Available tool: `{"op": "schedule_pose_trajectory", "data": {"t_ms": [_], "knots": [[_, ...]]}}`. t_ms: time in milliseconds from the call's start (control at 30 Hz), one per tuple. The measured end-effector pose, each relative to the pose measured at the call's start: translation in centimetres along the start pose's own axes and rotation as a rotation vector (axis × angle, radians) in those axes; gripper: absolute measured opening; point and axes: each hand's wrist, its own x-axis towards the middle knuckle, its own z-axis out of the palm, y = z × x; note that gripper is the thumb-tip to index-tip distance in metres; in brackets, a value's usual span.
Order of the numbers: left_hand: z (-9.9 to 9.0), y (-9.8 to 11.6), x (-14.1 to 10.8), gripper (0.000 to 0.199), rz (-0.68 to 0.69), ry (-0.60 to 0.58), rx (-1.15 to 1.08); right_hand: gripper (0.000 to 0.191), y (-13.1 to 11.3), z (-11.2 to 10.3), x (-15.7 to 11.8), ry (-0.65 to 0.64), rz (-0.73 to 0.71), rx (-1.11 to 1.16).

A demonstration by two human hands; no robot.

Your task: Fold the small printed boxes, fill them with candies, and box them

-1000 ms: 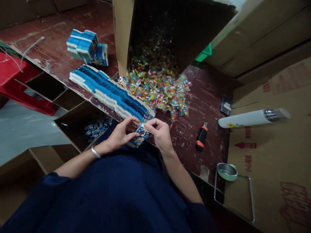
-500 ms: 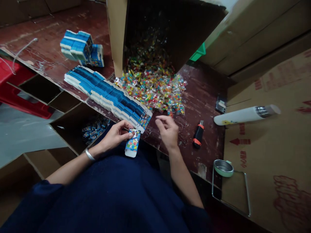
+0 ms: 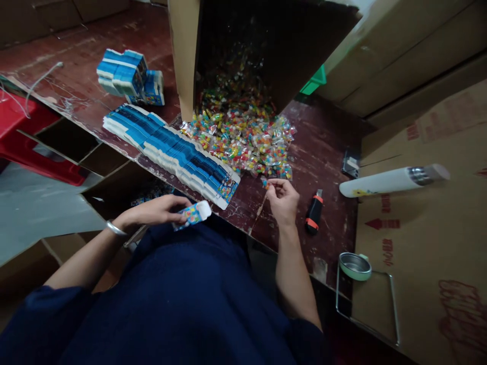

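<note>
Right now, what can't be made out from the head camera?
Head view: part of the small blue printed cardboard box, hidden by the left hand.
Head view: deep inside of the tall brown cardboard carton, lost in shadow.
Head view: whether the right hand grips the small multicoloured plastic packet nearest it; too small, blurred.

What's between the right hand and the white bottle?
In the head view, a black cutter lies on the table between the right hand and the white bottle.
</note>
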Motion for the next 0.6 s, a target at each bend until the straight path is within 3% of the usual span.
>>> {"op": "schedule_pose_trajectory", "data": {"t_ms": [67, 167, 233, 467, 600], "knots": [[0.9, -0.1, 1.3, 0.03, 0.035, 0.068, -0.11, 0.016, -2.9, -0.8, -0.6, -0.108, -0.142, 0.128], [2.3, -0.1, 3.3, 0.033, 0.118, 0.073, -0.216, 0.014, -7.0, -2.0, -1.3, -0.242, -0.422, 0.078], [2.8, 0.1, 4.1, 0.031, 0.159, 0.048, -0.257, 0.017, -8.8, -2.4, -1.5, -0.319, -0.531, 0.048], [3.3, 1.2, 4.7, 0.027, 0.159, 0.033, -0.396, 0.021, -9.6, -1.2, -1.9, -0.534, -0.596, 0.082], [4.3, 1.1, 5.0, 0.028, 0.159, 0.095, -0.485, 0.031, -9.6, -0.4, -2.3, -0.57, -0.578, 0.104]]}}
